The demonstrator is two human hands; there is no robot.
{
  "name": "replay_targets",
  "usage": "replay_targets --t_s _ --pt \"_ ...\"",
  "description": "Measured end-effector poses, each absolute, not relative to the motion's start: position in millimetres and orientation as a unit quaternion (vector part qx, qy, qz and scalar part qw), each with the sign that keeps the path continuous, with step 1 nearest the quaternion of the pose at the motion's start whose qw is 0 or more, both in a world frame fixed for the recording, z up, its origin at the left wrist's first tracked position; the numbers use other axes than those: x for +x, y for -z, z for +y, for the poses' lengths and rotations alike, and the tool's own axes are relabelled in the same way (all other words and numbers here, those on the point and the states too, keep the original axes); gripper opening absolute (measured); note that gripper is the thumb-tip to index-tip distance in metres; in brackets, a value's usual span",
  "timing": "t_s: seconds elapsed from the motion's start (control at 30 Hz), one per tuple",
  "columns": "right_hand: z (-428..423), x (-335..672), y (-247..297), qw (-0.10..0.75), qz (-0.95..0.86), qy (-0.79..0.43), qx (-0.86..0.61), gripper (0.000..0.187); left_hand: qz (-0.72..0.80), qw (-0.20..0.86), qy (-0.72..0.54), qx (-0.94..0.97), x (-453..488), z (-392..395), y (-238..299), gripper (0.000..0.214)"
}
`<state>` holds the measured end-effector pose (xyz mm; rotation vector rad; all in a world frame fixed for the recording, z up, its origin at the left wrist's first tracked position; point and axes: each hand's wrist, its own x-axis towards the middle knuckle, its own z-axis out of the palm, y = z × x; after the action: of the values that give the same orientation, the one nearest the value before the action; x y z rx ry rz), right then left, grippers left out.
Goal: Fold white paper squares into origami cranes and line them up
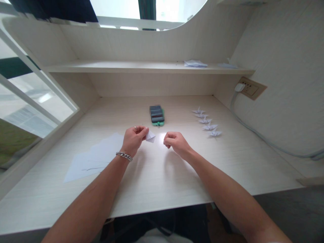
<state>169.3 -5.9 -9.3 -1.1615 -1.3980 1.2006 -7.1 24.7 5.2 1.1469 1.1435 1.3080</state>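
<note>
Left hand (133, 138) is pinching a small folded paper (151, 137) in its fingers (144, 132) over the counter (162, 189), and the right hand (176, 141) is hanging out nearby, fingers curling into a loose fist. Five little paper cranes (210, 127) are sitting in a row off to the right.

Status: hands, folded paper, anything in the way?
Left hand pinching small folded white paper. Right hand curled, apart from the paper. Dark rectangular device with green edging lies beyond the hands, not between them.
</note>
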Motion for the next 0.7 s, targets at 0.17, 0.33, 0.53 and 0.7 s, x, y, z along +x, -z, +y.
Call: replay_targets --t_s 0.17,0.33,0.53,0.7 --pt "-4.3 171.0 11.0 0.485 -0.575 -0.451 -0.481 0.013 0.47 0.493 -0.484 0.55 1.7 15.2 -5.7 0.028" --pt "-4.3 167.8 15.1 0.473 -0.598 -0.438 -0.477 0.013 0.445 0.501 -0.45 0.59 14.8 5.9 -1.9 0.025" --pt "-3.9 169.6 14.7 0.462 -0.6 -0.468 -0.456 0.008 0.47 0.497 -0.548 0.482 2.8 19.0 -2.6 0.029" --pt "-5.6 166.1 12.5 0.486 -0.566 -0.472 -0.469 0.021 0.476 0.483 -0.576 0.457 3.0 19.2 -2.2 0.035"
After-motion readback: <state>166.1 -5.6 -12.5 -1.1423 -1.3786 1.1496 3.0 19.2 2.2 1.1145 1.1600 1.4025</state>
